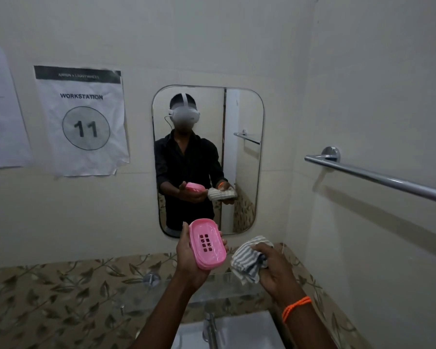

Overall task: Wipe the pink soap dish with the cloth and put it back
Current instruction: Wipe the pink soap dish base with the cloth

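Two hands were raised before a wall mirror [208, 137] above a sink [247, 328]: the left hand [186, 258] cradled the pink soap dish [207, 244], grip curled around it, while the right hand [275, 267], just beside, clutched the striped cloth [248, 259].

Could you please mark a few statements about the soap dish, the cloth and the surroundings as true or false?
1. The left hand holds the pink soap dish. True.
2. The cloth is pressed against the dish. False: it is bunched in the right hand, apart from the dish.
3. The wall sign reads workstation 11. True.
4. A towel hangs on the rail. False: the rail is bare.
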